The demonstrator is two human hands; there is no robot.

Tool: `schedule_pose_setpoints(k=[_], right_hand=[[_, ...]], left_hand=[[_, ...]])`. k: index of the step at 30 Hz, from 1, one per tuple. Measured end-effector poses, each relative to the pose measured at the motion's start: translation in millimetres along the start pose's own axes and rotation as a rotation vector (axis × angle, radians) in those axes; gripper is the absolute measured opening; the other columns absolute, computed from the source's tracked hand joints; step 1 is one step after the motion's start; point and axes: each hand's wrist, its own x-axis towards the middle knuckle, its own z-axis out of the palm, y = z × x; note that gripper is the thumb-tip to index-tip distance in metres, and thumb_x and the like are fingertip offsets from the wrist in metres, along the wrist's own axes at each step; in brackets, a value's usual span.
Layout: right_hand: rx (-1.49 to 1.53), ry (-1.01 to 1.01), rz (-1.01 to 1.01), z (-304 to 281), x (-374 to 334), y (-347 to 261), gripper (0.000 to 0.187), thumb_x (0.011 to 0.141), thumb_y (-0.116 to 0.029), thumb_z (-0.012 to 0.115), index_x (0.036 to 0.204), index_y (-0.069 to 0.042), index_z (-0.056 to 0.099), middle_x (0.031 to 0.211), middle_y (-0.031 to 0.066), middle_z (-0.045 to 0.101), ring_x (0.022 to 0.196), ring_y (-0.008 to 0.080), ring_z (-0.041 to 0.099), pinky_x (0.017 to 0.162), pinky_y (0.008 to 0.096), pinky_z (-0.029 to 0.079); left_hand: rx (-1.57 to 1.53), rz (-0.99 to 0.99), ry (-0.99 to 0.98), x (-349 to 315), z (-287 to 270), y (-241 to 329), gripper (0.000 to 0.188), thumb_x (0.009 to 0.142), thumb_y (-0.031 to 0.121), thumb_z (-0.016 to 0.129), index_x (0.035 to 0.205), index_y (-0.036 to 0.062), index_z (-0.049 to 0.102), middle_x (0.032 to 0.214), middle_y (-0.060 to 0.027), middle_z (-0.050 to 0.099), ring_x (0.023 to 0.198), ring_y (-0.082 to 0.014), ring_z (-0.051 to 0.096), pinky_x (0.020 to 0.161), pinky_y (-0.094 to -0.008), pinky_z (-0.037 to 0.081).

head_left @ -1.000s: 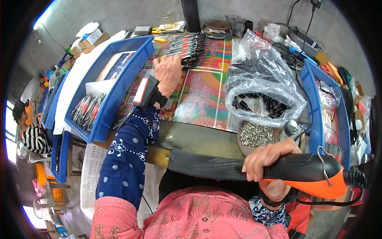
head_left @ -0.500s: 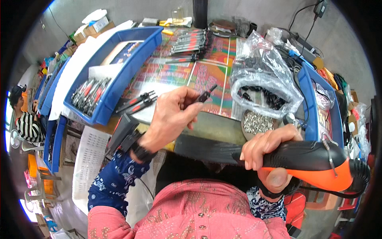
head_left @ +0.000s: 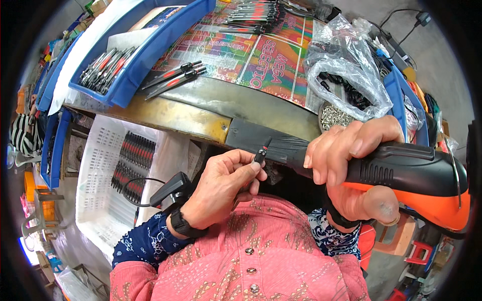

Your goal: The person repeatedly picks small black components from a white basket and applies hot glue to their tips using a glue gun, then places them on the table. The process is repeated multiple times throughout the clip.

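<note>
Fingertips of the left hand (head_left: 221, 188) pinch a small black part (head_left: 260, 153) just beside the black-and-orange power tool (head_left: 401, 175), which the right hand (head_left: 351, 165) grips closed.

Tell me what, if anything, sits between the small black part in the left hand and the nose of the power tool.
Nothing visible does. The left hand pinches the small black part right beside the dark nose of the orange-and-black power tool, gripped by the right hand.

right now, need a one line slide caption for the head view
Left hand pinches a small black pen part beside the orange and black power tool held by the right hand.
</note>
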Motion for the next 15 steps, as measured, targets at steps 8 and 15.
schedule_pose_setpoints(k=[8, 15], right_hand=[[-0.052, 0.044, 0.018, 9.2, 4.9, 12.1, 0.069, 0.067, -0.064, 0.068, 0.094, -0.007, 0.041, 0.062, 0.0026, 0.05, 0.052, 0.017, 0.053, 0.056, 0.0336, 0.047], [-0.045, 0.053, 0.011, 9.9, 7.1, 22.1, 0.069, 0.069, -0.066, 0.065, 0.095, -0.007, 0.041, 0.062, 0.0025, 0.05, 0.052, 0.016, 0.052, 0.056, 0.0327, 0.047]], left_hand=[[-0.11, -0.007, 0.04, 7.8, 1.0, -12.0, 0.009, 0.09, 0.009, 0.055, 0.09, 0.0003, 0.055, 0.079, -0.0085, 0.061, 0.059, -0.0093, 0.054, 0.048, -0.0215, 0.044], [-0.042, 0.017, 0.084, 8.4, 2.4, -17.0, 0.012, 0.09, 0.013, 0.056, 0.089, 0.0011, 0.054, 0.076, -0.005, 0.059, 0.057, -0.0073, 0.051, 0.046, -0.0191, 0.039]])
